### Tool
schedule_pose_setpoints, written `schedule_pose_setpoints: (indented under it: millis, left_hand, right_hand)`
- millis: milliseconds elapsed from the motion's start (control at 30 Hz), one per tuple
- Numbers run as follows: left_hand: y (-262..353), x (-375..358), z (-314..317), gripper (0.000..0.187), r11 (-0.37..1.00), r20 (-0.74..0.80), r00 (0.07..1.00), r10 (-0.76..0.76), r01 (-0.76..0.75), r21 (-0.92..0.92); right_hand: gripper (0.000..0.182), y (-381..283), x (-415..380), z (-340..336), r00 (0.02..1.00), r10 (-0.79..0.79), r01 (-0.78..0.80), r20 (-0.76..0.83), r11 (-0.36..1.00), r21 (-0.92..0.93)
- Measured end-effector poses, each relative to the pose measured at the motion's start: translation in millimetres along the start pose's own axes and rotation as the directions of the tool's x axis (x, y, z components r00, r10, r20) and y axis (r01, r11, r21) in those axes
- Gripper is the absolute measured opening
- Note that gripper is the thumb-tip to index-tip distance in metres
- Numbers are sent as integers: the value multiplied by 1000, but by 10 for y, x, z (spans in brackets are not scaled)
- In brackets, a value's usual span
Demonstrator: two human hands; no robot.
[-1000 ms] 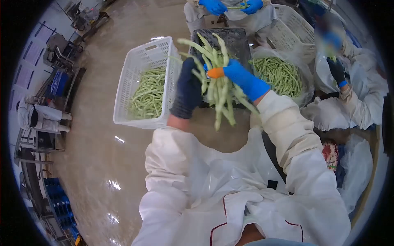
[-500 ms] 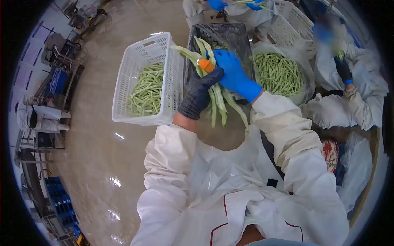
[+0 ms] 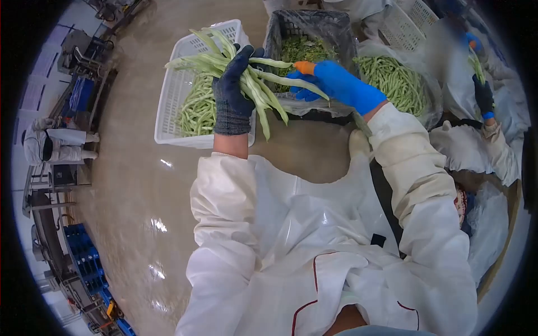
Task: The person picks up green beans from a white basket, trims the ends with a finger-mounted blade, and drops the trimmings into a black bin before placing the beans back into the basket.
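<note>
A bunch of long green beans (image 3: pixel 260 92) is gripped in my left hand (image 3: pixel 232 84), which wears a dark knit glove. The hand is over the right side of a white crate (image 3: pixel 162 117) that holds more green beans (image 3: pixel 199 106). My right hand (image 3: pixel 342 84), in a blue glove with an orange thumb cover (image 3: pixel 304 67), hovers by the black crate's front edge. Its thumb and fingers are apart. One bean's end meets the thumb cover, and another bean crosses in front of the fingers.
The black crate (image 3: pixel 273 33), lined with clear plastic, contains green trimmings (image 3: pixel 302 50). To its right stands a clear bag of green beans (image 3: pixel 392 84). A co-worker's dark-gloved hand (image 3: pixel 484 98) is at the far right, near white crates (image 3: pixel 406 25). Machinery lines the left wall.
My hands have drawn apart: the left moved up and left with the beans, while the right shifted right and opened. Trimmings in the black crate now show.
</note>
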State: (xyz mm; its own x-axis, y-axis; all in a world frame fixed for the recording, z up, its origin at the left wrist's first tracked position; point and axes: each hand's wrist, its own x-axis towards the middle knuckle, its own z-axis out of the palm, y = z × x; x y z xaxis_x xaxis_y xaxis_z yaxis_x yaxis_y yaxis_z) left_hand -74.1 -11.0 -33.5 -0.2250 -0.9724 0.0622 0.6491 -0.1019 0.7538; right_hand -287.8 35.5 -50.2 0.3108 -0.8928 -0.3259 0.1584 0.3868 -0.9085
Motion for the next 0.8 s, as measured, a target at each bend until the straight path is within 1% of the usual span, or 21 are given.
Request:
schedule_pose_setpoints:
  millis: [33, 67, 133, 167, 267, 300, 333, 400, 433, 533, 567, 600, 667, 733, 767, 800]
  left_hand:
    - [11, -27, 11, 39, 1000, -9, 1000, 8, -8, 8]
    - [26, -38, 10, 41, 1000, -16, 1000, 18, -17, 17]
    - [92, -26, -72, 38, 998, 3, 1000, 12, -12, 68]
    - [139, -8, -128, 36, 996, 15, 1000, 9, -11, 94]
    - [308, 38, -327, 32, 995, 4, 995, 98, -98, -35]
    - [391, 29, -382, 29, 986, -66, 984, 163, -165, -21]
    - [470, 69, -445, 29, 979, -130, 974, 185, -194, -60]
    - [654, 31, -540, 26, 978, -133, 969, 207, -207, 11]
    - [688, 8, -543, 28, 985, -137, 976, 172, -171, 17]
    - [544, -41, -447, 32, 958, -67, 987, 146, -124, 259]
    - [453, -123, -245, 33, 955, -59, 991, 121, -100, 280]
    - [353, -149, -226, 34, 966, 23, 997, 79, -82, 245]
    - [207, -191, -85, 34, 964, 44, 999, -12, 0, 266]
    - [181, -227, -51, 37, 960, 24, 998, -60, 51, 276]
    - [162, -195, -86, 37, 970, 44, 998, -49, 37, 241]
    - [154, -170, -127, 36, 965, 33, 997, -69, 59, 255]
  right_hand:
    - [40, -129, -126, 173, 998, 50, -51, -32, 998, -24]
    - [38, -126, -116, 168, 1000, -13, 13, -3, 990, -143]
    - [36, -110, -121, 122, 988, -130, 150, 79, 919, -366]
    - [33, -109, -110, 120, 987, -155, 155, 30, 912, -379]
    - [31, -308, -218, -91, 988, -126, 154, 91, 870, -469]
    - [29, -313, -242, -191, 989, -136, 149, 61, 865, -479]
    - [30, -311, -284, -270, 988, -156, 141, 8, 868, -477]
    - [32, -347, -366, -412, 975, -200, 129, -101, 870, -477]
    - [37, -368, -383, -433, 961, -233, 136, -147, 865, -482]
    - [32, -299, -364, -335, 925, -338, 272, -173, 908, -317]
    - [33, -278, -333, -270, 935, -336, 288, -117, 907, -308]
    - [33, -255, -304, -183, 939, -337, 304, -68, 905, -298]
    - [33, -177, -246, -6, 942, -334, 332, 38, 903, -274]
    - [33, 55, -93, 68, 911, -401, 409, 98, 844, -347]
    - [33, 144, -45, 109, 893, -431, 445, 126, 811, -380]
    - [32, 228, -21, 126, 876, -464, 470, 134, 754, -459]
